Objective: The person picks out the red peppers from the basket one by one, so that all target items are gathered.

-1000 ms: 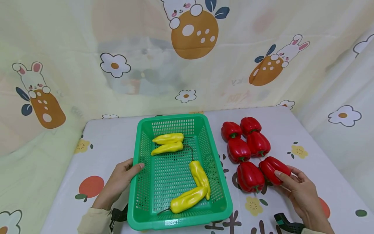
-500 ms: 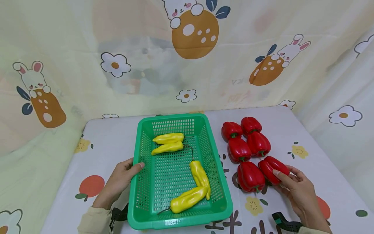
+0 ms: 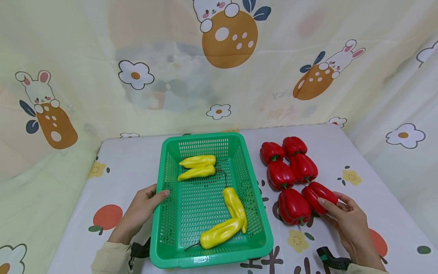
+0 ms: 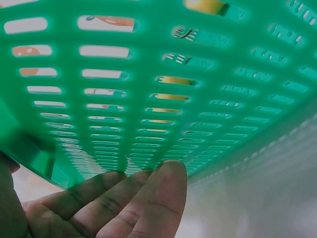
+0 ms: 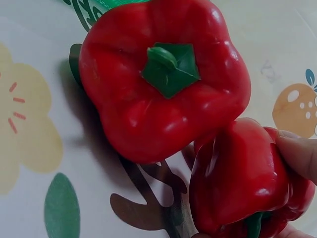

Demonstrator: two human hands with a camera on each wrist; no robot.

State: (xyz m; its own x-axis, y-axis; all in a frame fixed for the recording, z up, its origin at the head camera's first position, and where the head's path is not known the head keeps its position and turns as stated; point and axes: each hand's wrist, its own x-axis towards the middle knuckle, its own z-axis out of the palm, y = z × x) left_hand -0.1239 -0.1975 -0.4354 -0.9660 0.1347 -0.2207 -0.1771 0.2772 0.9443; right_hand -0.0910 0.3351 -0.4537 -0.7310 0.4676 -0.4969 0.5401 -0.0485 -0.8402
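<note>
My left hand (image 3: 142,207) grips the left rim of a green perforated plastic basket (image 3: 239,255), thumb over the rim. In the left wrist view its fingers (image 4: 163,198) lie against the slotted green underside. Several yellow peppers (image 3: 220,234) with dark stems lie in the basket. My right hand (image 3: 350,224) holds a red bell pepper (image 3: 318,196) between thumb and fingers, at the near right end of a cluster. Beside it lies another red bell pepper (image 3: 293,207); in the right wrist view the held bell pepper (image 5: 237,173) appears to touch it.
More red bell peppers (image 3: 280,175) lie in two rows to the right of the basket. A patterned white cloth (image 3: 369,201) covers the table. A printed curtain (image 3: 171,99) hangs behind and at both sides.
My right hand has shifted slightly left with the red bell pepper, closer in to the others. The left hand and the basket stay put.
</note>
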